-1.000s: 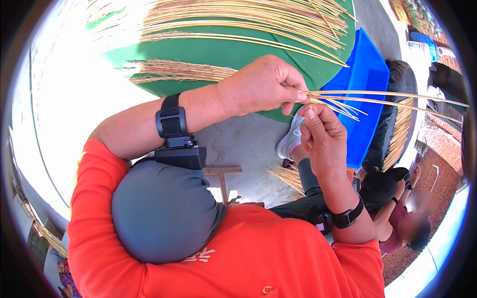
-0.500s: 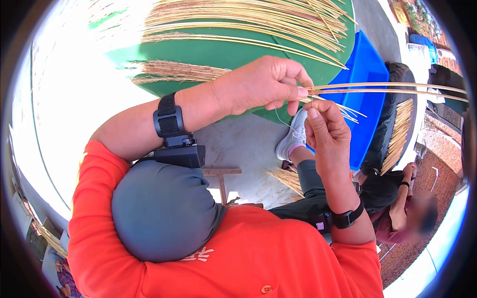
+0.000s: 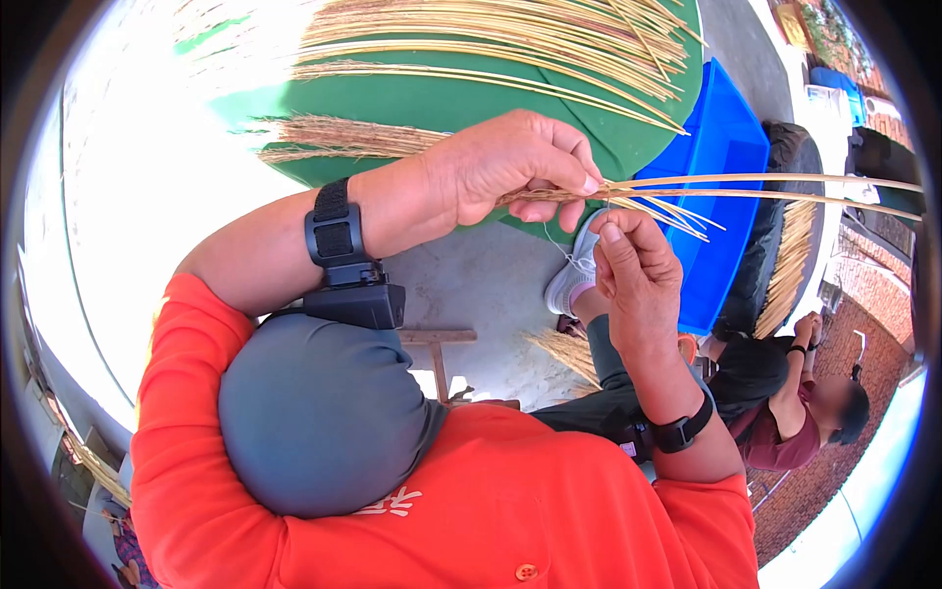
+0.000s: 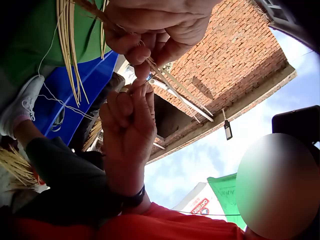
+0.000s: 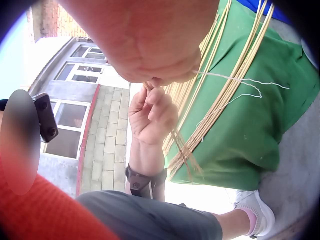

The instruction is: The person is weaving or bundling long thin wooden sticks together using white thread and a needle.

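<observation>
A person in a red shirt [image 3: 471, 510] pinched two long stalks [image 3: 746, 178] between the thumb and fingers of the left hand [image 3: 515, 169], the other fingers bent loosely beneath. The right hand [image 3: 643, 280], just below, squeezed thumb and forefinger together on a fine thread [image 3: 608, 201] that ran up to the stalks. The stalks stretched out nearly level to the person's right, well clear of the cloth and above a blue crate [image 3: 726, 260]. A loose white tail [image 5: 225, 76] trailed near the hands; whether it joined the pinched thread could not be told.

Behind the left wrist, a brushy bundle [image 3: 343, 135] lay along the near edge of the green cloth [image 3: 442, 83], its bare ends jutting past the right edge over the crate. More straw [image 3: 491, 25] spread in a broad row toward the far edge, tips pointing right, the left side lost in glare.

Below the hands, a pale shoe [image 3: 572, 283] rested on the floor, near a sheaf [image 3: 564, 355]. Right of the crate, another sheaf [image 3: 785, 270] lay on a dark seat. Beyond sat a second person [image 3: 785, 432], close to a brick wall [image 3: 868, 334].
</observation>
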### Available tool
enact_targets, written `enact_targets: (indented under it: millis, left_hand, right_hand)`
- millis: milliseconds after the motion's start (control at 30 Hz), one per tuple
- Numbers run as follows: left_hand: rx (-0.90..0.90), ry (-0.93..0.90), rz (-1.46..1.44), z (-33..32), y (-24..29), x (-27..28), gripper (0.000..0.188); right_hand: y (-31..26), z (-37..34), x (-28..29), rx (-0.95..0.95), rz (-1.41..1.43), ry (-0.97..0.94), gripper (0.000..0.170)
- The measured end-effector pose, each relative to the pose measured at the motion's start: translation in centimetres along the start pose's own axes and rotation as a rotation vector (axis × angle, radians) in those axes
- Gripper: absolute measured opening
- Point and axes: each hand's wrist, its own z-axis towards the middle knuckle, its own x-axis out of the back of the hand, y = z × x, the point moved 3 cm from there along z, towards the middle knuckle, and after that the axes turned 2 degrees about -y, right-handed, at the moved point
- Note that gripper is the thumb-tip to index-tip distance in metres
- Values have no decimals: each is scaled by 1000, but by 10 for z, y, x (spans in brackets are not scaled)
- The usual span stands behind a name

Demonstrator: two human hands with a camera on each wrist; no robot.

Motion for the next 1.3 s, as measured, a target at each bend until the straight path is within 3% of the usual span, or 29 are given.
enact_targets:
  millis: [500, 767, 1067, 1300]
  left_hand:
    - [-14, 25, 126, 3, -4, -7, 8]
    - [-151, 59, 290, 0, 7, -9, 9]
    - [-209, 50, 477, 1, 7, -11, 10]
    - [-298, 38, 564, 0, 11, -14, 10]
  right_hand:
    - [-6, 3, 2, -76, 66, 36, 9]
    - [-14, 8, 3, -93, -98, 2, 8]
    - [-5, 11, 4, -87, -3, 18, 8]
    - [-1, 13, 7, 29, 57, -13, 6]
